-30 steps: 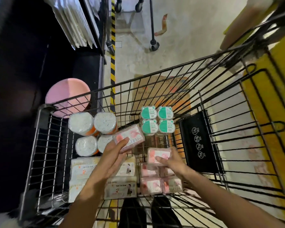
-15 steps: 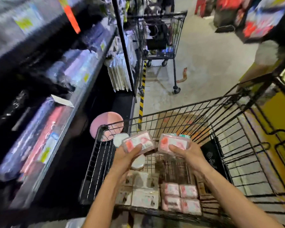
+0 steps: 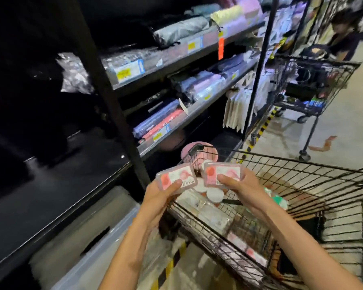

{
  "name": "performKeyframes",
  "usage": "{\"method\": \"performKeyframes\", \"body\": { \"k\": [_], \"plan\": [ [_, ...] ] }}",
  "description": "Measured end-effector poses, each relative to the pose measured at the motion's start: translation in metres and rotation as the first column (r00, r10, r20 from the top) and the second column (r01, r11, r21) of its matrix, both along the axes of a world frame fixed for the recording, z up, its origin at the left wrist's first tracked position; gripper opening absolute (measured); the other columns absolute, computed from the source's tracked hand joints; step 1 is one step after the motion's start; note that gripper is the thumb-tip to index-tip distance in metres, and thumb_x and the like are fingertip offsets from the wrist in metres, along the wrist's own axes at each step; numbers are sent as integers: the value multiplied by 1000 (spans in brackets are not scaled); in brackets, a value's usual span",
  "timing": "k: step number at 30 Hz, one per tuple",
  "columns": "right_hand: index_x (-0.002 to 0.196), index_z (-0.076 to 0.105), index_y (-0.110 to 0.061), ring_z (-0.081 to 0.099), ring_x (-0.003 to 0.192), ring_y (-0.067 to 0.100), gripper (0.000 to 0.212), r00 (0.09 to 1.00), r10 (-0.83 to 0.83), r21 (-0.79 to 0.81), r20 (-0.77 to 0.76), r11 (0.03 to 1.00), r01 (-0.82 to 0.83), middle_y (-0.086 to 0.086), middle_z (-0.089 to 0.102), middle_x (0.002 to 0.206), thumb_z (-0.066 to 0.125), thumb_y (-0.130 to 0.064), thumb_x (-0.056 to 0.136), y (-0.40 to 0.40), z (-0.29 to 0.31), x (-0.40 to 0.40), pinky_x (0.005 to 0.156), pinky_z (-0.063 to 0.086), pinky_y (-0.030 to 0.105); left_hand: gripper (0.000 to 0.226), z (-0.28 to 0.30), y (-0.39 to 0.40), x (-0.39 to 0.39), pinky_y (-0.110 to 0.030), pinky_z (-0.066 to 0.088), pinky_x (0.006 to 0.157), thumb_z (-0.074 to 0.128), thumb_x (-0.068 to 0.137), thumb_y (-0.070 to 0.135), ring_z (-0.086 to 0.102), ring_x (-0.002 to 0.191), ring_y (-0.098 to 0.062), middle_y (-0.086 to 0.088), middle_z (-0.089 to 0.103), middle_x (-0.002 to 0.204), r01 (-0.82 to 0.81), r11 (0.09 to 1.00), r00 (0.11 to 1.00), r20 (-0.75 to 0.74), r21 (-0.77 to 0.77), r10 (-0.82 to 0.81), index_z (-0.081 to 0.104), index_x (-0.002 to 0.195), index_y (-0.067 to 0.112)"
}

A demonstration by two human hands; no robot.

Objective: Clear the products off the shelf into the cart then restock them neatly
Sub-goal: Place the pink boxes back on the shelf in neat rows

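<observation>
My left hand (image 3: 159,195) grips a clear pink floss box (image 3: 176,177), raised above the left rim of the black wire cart (image 3: 302,185). My right hand (image 3: 241,185) grips a second pink floss box (image 3: 223,173) beside the first. Down in the cart lie white round tubs (image 3: 215,194), green-lidded packs (image 3: 278,200), flat white packs and more pink boxes (image 3: 249,251). A dark bare shelf board (image 3: 50,195) stretches to the left, level with my hands.
Upper shelves (image 3: 176,51) on the black rack hold bagged folded goods with yellow price tags. A grey plastic crate (image 3: 88,237) stands on the floor under the dark shelf. A second cart (image 3: 314,80) and a person (image 3: 342,34) are at the far right. A pink stool (image 3: 199,149) sits beyond the cart.
Both hands lifted a pink box each out of the cart and carried them left. My view swung up and left from the cart to the shelves.
</observation>
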State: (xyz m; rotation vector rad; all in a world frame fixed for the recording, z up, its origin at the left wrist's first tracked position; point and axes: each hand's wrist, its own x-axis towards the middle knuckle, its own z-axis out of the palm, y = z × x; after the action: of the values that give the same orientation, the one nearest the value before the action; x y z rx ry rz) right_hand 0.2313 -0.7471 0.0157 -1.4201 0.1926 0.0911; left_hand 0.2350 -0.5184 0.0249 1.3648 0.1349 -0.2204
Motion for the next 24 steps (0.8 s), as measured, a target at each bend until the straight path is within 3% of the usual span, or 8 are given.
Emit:
{"method": "performKeyframes", "body": {
  "k": [2, 4, 7, 11, 13, 17, 24],
  "plan": [
    [116, 57, -11, 67, 100, 26, 49, 998, 69, -17, 8, 997, -69, 9, 70, 109, 79, -14, 72, 22, 4, -3, 85, 55, 41, 22, 7, 26, -21, -24, 54, 73, 67, 82, 5, 69, 88, -16, -5, 73, 98, -83, 997, 996, 17, 8, 83, 65, 103, 12],
    [117, 56, -11, 65, 103, 29, 55, 987, 163, -3, 9, 987, -163, 10, 69, 111, 82, -18, 68, 47, 8, -7, 90, 53, 45, 22, 15, 52, -44, -27, 52, 77, 68, 82, 7, 69, 87, -14, -2, 74, 96, -157, 987, 987, 34, 23, 157, 65, 104, 12],
    [116, 58, -7, 65, 103, 26, 61, 964, 265, -26, 32, 964, -264, 12, 69, 111, 86, -21, 64, 91, 15, -14, 82, 55, 33, 27, 27, 92, -82, -33, 53, 84, 67, 83, 6, 68, 89, -17, -6, 73, 100, -251, 968, 967, 44, 32, 249, 64, 109, 7],
    [117, 60, -10, 64, 108, 29, 72, 900, 431, -30, 70, 903, -430, 12, 69, 113, 88, -30, 54, 165, 26, -35, 95, 51, 46, 28, 38, 151, -140, -26, 56, 75, 65, 83, 3, 69, 92, -20, -11, 71, 106, -383, 924, 922, 64, 17, 381, 62, 111, 5],
    [115, 60, -11, 64, 107, 26, 60, 867, 491, -29, 88, 871, -491, 9, 69, 111, 87, -21, 62, 206, 31, -52, 94, 52, 43, 26, 42, 183, -174, -25, 56, 77, 65, 83, 2, 69, 93, -19, -8, 72, 104, -461, 887, 885, 76, 13, 459, 63, 109, 6],
    [111, 61, -12, 66, 102, 20, 38, 773, 625, -36, 106, 779, -626, 8, 69, 109, 74, -4, 77, 295, 40, -103, 87, 53, 32, 35, 46, 254, -255, -39, 49, 96, 69, 83, 8, 66, 104, -23, -6, 71, 109, -587, 807, 808, 104, 65, 579, 61, 117, 8],
    [112, 61, -14, 66, 101, 19, 44, 601, 792, 18, 109, 603, -797, 6, 71, 108, 78, -10, 71, 441, 41, -218, 88, 51, 35, 35, 48, 372, -407, -27, 56, 77, 66, 84, 4, 67, 100, -23, -7, 72, 107, -769, 636, 639, 138, 68, 757, 60, 118, 10]
  ]
}}
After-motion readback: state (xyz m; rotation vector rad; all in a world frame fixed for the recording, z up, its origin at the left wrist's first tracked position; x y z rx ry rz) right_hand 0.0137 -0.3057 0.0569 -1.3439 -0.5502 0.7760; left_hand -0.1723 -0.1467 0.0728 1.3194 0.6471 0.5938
